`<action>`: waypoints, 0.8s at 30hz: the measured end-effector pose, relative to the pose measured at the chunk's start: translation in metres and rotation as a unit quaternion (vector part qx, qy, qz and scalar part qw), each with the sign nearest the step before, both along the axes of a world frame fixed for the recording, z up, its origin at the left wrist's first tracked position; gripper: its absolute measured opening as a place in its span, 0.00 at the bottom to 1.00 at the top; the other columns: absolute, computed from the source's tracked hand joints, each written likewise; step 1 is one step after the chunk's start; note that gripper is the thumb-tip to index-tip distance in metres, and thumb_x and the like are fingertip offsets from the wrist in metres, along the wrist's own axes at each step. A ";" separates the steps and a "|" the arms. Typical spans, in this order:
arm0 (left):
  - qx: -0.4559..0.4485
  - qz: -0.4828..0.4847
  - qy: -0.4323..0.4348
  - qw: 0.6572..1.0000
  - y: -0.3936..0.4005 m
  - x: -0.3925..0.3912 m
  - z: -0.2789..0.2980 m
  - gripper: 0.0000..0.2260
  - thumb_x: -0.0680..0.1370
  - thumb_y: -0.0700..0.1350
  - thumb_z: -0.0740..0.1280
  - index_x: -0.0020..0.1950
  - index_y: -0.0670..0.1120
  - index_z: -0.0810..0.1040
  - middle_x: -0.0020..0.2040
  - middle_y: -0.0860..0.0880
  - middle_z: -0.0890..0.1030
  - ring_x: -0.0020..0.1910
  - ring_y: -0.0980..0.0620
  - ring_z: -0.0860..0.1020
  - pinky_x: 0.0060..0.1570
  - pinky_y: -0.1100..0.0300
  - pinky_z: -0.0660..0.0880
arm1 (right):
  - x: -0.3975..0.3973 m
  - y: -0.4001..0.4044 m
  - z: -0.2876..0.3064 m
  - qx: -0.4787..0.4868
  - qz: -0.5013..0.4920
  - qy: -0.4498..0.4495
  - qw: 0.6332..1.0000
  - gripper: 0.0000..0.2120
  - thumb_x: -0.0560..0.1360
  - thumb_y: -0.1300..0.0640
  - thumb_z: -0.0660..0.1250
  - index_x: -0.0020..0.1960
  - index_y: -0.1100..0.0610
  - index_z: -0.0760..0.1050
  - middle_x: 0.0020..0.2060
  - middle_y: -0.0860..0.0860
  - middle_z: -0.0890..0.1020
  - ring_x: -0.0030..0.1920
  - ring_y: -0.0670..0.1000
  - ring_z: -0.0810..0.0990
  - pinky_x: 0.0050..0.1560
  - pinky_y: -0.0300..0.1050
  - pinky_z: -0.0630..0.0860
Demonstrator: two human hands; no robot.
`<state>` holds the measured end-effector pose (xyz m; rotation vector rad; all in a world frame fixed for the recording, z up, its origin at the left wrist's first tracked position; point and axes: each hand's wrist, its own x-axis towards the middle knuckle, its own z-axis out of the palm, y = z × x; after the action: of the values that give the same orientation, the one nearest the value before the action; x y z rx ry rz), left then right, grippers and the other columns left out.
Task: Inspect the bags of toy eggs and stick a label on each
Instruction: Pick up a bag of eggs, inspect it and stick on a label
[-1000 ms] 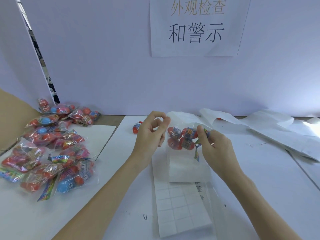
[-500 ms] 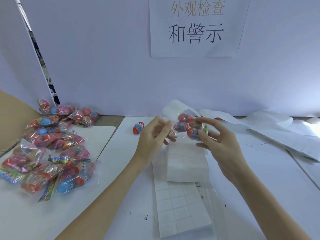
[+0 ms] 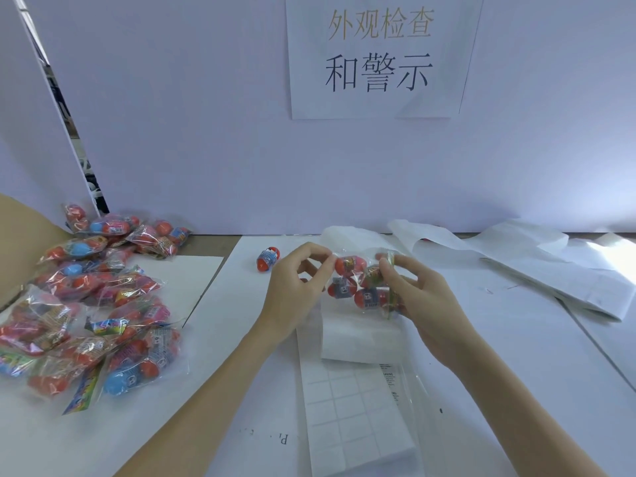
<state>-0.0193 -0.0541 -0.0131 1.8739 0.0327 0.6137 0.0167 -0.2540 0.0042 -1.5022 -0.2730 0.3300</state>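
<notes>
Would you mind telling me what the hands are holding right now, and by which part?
Both hold one clear bag of toy eggs: the left hand pinches its upper left edge, and the right hand grips its right side.

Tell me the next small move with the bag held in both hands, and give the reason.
Probably lower the bag of toy eggs and reach for the label sheet below it. The left hand pinches the bag's left edge, the right hand grips its right side, and it hangs above the sheet. No label shows on the bag, though glare on the film makes that hard to tell.
</notes>
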 end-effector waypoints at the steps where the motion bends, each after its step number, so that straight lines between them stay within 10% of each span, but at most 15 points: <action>1: 0.001 -0.004 0.003 1.000 0.000 0.000 -0.001 0.04 0.82 0.42 0.70 0.47 0.48 0.81 0.43 0.56 0.83 0.38 0.51 0.79 0.40 0.59 0.77 | 0.000 0.000 -0.001 0.004 -0.017 -0.002 1.000 0.11 0.81 0.48 0.70 0.60 0.51 0.84 0.49 0.53 0.89 0.51 0.57 0.88 0.52 0.49 0.81; 4: 0.009 0.001 0.006 1.000 -0.002 0.003 -0.006 0.06 0.82 0.40 0.70 0.46 0.48 0.81 0.41 0.57 0.83 0.37 0.50 0.79 0.39 0.55 0.78 | 0.000 0.000 -0.003 0.028 -0.059 0.021 0.998 0.07 0.79 0.54 0.73 0.55 0.54 0.87 0.49 0.56 0.89 0.52 0.59 0.88 0.56 0.53 0.83; 10: 0.015 0.016 0.007 1.000 -0.006 0.003 -0.009 0.09 0.82 0.42 0.70 0.44 0.52 0.81 0.41 0.56 0.83 0.24 0.49 0.78 0.27 0.61 0.74 | -0.002 -0.004 0.000 0.104 -0.073 0.113 0.986 0.09 0.77 0.56 0.75 0.53 0.60 0.87 0.48 0.57 0.89 0.41 0.52 0.87 0.35 0.41 0.81; 20: -0.035 -0.054 0.068 0.996 -0.004 0.000 -0.002 0.11 0.80 0.56 0.70 0.50 0.49 0.82 0.46 0.54 0.83 0.27 0.49 0.76 0.30 0.63 0.72 | 0.006 0.000 -0.006 0.111 -0.095 0.088 0.985 0.08 0.83 0.63 0.66 0.53 0.65 0.83 0.43 0.56 0.87 0.41 0.52 0.86 0.39 0.43 0.83; 24: -0.013 -0.046 0.048 0.998 -0.003 0.002 -0.005 0.04 0.82 0.43 0.70 0.48 0.48 0.83 0.45 0.55 0.85 0.27 0.48 0.78 0.30 0.66 0.70 | 0.012 -0.006 -0.004 0.111 -0.044 0.104 0.987 0.08 0.78 0.70 0.62 0.48 0.66 0.80 0.44 0.59 0.83 0.44 0.56 0.81 0.48 0.48 0.81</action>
<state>-0.0175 -0.0571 -0.0176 1.8685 0.0166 0.4578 0.0290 -0.2596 0.0004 -1.2457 -0.0731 0.3709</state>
